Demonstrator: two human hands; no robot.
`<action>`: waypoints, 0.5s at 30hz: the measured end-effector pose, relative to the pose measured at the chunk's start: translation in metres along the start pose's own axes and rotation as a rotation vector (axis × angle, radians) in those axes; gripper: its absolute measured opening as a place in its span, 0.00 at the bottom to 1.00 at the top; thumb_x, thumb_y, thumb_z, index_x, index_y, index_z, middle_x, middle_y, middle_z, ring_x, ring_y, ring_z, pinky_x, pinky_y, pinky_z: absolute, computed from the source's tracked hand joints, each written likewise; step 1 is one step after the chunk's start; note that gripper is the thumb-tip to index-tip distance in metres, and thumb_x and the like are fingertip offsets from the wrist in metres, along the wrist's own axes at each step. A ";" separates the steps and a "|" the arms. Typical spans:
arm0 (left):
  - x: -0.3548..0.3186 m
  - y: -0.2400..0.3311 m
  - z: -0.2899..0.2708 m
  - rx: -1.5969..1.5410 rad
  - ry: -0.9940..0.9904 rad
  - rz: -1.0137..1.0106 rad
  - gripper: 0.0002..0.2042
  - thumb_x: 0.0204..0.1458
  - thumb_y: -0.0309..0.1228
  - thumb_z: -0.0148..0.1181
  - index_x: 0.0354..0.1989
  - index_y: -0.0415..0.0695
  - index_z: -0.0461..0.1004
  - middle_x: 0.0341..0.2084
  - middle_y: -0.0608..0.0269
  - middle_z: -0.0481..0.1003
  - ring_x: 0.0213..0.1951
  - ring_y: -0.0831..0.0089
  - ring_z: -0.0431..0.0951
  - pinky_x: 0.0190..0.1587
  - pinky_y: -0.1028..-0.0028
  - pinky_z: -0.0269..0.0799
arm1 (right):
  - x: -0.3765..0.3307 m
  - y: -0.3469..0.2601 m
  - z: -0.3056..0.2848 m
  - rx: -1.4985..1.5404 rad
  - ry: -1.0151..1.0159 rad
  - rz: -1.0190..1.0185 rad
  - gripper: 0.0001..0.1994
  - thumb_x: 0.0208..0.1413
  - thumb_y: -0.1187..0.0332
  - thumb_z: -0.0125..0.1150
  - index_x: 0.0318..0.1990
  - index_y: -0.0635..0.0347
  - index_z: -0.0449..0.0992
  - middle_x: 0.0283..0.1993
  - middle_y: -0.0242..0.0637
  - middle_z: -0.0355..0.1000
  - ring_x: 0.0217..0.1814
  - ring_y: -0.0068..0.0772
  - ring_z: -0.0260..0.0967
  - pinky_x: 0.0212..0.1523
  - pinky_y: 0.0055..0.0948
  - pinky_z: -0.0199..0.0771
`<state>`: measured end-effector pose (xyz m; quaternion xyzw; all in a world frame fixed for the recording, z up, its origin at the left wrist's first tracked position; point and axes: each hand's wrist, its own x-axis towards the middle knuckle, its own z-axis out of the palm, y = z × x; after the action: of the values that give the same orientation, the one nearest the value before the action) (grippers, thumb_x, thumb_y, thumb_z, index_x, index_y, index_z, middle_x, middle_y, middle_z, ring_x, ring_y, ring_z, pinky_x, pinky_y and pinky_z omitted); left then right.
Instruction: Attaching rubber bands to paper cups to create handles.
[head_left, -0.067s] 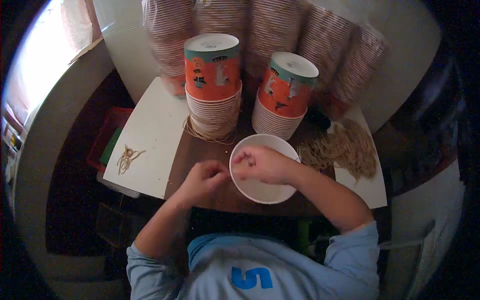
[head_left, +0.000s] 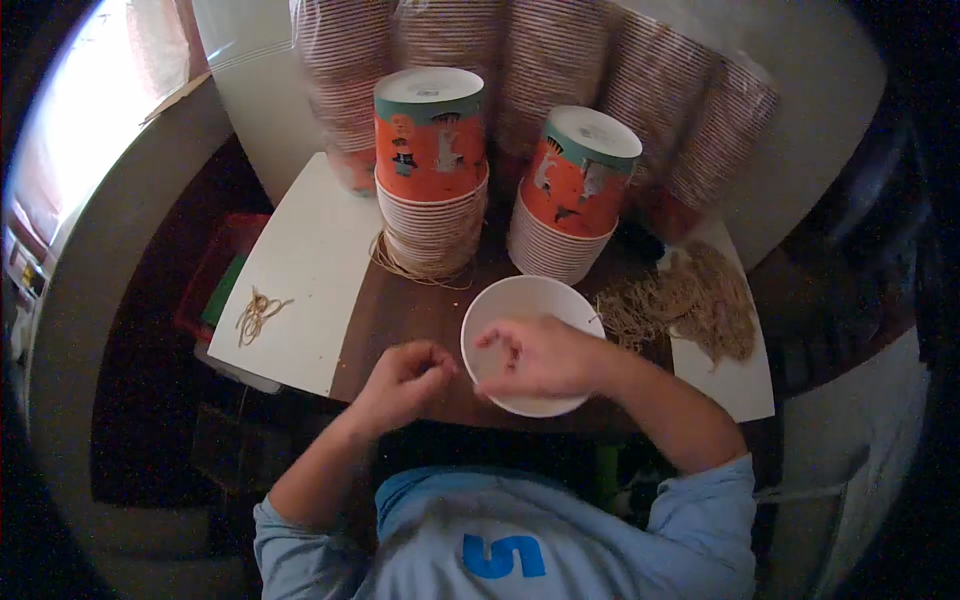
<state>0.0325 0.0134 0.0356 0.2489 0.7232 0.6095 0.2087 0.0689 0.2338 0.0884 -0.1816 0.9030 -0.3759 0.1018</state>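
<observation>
A paper bucket with a white inside [head_left: 530, 297] stands mouth up before me near the table's front edge. Over its opening is my right hand [head_left: 550, 358], its fingers curled in and hiding part of the inside. My left hand [head_left: 408, 380] sits just left of the rim, thumb and fingertips brought together in a pinch. Whatever either hand holds is too small or blurred to make out. A bit of thin cord shows at the bucket's right rim. Right of it lies a tangled heap of brown twine [head_left: 705, 300].
Two upside-down stacks of orange and green paper buckets [head_left: 432, 155] [head_left: 578, 185] rise behind the open one. Twine loops [head_left: 425, 272] circle the left stack's base. A small twine bundle [head_left: 262, 318] lies on the white table part [head_left: 310, 260]. Tall plastic-wrapped stacks [head_left: 550, 70] line the back.
Both hands have come slightly nearer to me. My right hand has moved down across the bucket toward its near rim, and the left has drawn down a little.
</observation>
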 end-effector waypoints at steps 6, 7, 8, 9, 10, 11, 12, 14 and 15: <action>-0.044 -0.001 0.014 -0.102 0.058 0.294 0.03 0.47 0.23 0.50 0.27 0.39 0.70 0.40 0.55 0.70 0.42 0.75 0.69 0.41 0.77 0.66 | -0.044 -0.017 0.010 -0.409 0.058 -0.201 0.15 0.41 0.61 0.65 0.35 0.60 0.72 0.30 0.40 0.70 0.33 0.41 0.70 0.34 0.35 0.70; -0.042 0.001 0.016 -0.128 0.049 0.422 0.03 0.47 0.22 0.50 0.27 0.39 0.70 0.39 0.54 0.71 0.43 0.75 0.69 0.41 0.77 0.67 | -0.046 -0.018 0.010 -0.425 0.080 -0.206 0.14 0.41 0.63 0.64 0.34 0.60 0.72 0.29 0.40 0.70 0.33 0.43 0.69 0.34 0.36 0.70; -0.040 0.003 0.019 -0.154 0.040 0.550 0.03 0.48 0.22 0.50 0.27 0.39 0.70 0.38 0.53 0.72 0.43 0.74 0.69 0.42 0.77 0.67 | -0.047 -0.018 0.011 -0.424 0.077 -0.208 0.14 0.41 0.63 0.64 0.34 0.60 0.72 0.29 0.40 0.70 0.33 0.43 0.69 0.34 0.36 0.70; -0.036 0.004 0.023 -0.154 0.038 0.551 0.03 0.48 0.22 0.50 0.27 0.39 0.70 0.38 0.53 0.72 0.43 0.74 0.69 0.42 0.77 0.67 | -0.047 -0.017 0.011 -0.439 0.122 -0.227 0.11 0.42 0.66 0.63 0.32 0.59 0.72 0.29 0.39 0.69 0.32 0.42 0.69 0.34 0.36 0.69; -0.033 0.005 0.027 -0.285 0.011 0.506 0.03 0.49 0.23 0.50 0.27 0.38 0.70 0.37 0.54 0.72 0.42 0.75 0.70 0.42 0.77 0.67 | -0.048 -0.016 0.011 -0.455 0.168 -0.246 0.08 0.42 0.68 0.62 0.31 0.59 0.71 0.28 0.39 0.68 0.32 0.42 0.68 0.33 0.36 0.69; -0.030 0.005 0.030 -0.415 -0.017 0.459 0.03 0.51 0.23 0.50 0.27 0.38 0.70 0.36 0.56 0.73 0.42 0.75 0.71 0.42 0.77 0.68 | -0.048 -0.015 0.011 -0.457 0.170 -0.245 0.08 0.42 0.68 0.62 0.31 0.59 0.71 0.28 0.39 0.68 0.32 0.42 0.68 0.33 0.36 0.69; -0.030 0.003 0.031 -0.412 -0.016 0.460 0.03 0.51 0.23 0.50 0.27 0.38 0.70 0.36 0.56 0.73 0.42 0.75 0.71 0.42 0.77 0.68 | -0.049 -0.014 0.012 -0.490 0.182 -0.283 0.08 0.43 0.69 0.61 0.30 0.58 0.71 0.28 0.39 0.67 0.31 0.42 0.68 0.32 0.36 0.69; -0.029 -0.003 0.035 -0.650 0.065 0.086 0.05 0.54 0.25 0.51 0.30 0.37 0.71 0.35 0.60 0.74 0.39 0.78 0.73 0.40 0.78 0.69 | -0.051 -0.015 0.012 -0.523 0.197 -0.325 0.07 0.43 0.70 0.61 0.30 0.58 0.71 0.27 0.38 0.66 0.30 0.42 0.67 0.31 0.36 0.69; -0.029 -0.002 0.038 -0.649 0.065 0.086 0.05 0.54 0.25 0.51 0.30 0.37 0.71 0.35 0.60 0.74 0.39 0.78 0.73 0.40 0.78 0.69 | -0.052 -0.016 0.012 -0.497 0.188 -0.377 0.06 0.43 0.71 0.61 0.30 0.58 0.70 0.27 0.38 0.65 0.30 0.41 0.67 0.31 0.36 0.69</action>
<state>0.0779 0.0251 0.0268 0.1803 0.4865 0.8240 0.2277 0.1246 0.2367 0.0942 -0.3294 0.9230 -0.1715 -0.1011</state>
